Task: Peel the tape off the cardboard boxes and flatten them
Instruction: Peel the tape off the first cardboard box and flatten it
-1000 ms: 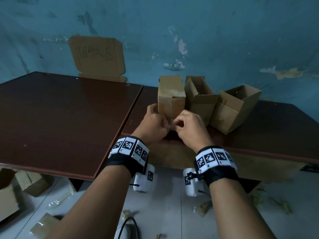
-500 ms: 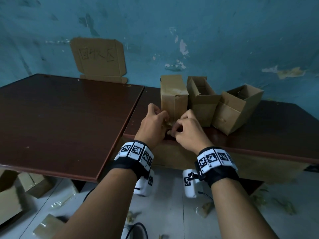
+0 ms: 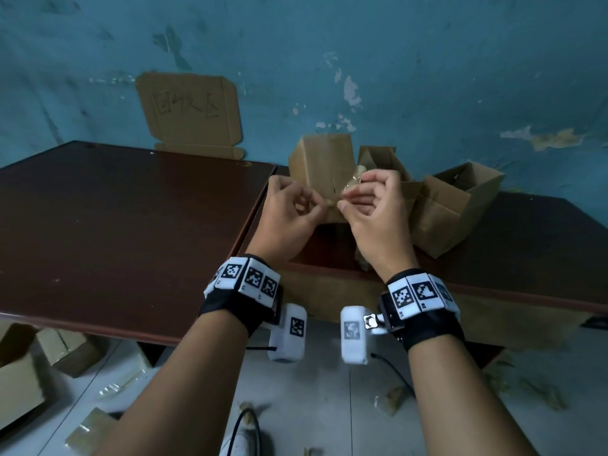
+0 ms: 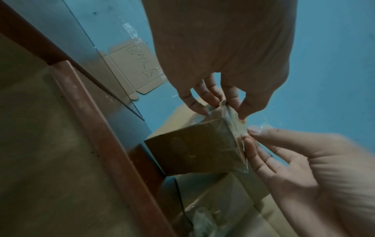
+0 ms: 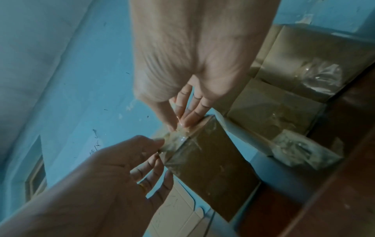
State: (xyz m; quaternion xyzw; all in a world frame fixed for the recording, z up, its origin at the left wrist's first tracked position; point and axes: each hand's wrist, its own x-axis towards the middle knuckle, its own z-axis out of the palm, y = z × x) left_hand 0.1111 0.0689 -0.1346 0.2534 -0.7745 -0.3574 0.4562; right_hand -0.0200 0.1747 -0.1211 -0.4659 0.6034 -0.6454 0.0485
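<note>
Half a second ago the tall brown cardboard box (image 3: 324, 174) stood upright on the dark red-brown table (image 3: 131, 218) with both hands low at its base. Now it sits just above the middle of the head view, tipped back and lifted toward the person, with its near end raised. The hands have come up with it.

The left hand (image 3: 291, 213) pinches a strip of clear packing tape (image 4: 236, 128) between thumb and forefinger at the box's corner. The right hand (image 3: 375, 205) pinches the same strip just beside it, its other fingers loosely spread. In the left wrist view the tape stands away from the cardboard along one edge, so the peel seems to have started; the rest looks stuck down.

Two open brown cardboard boxes (image 3: 454, 205) lie at centre right, not yet flattened.
</note>
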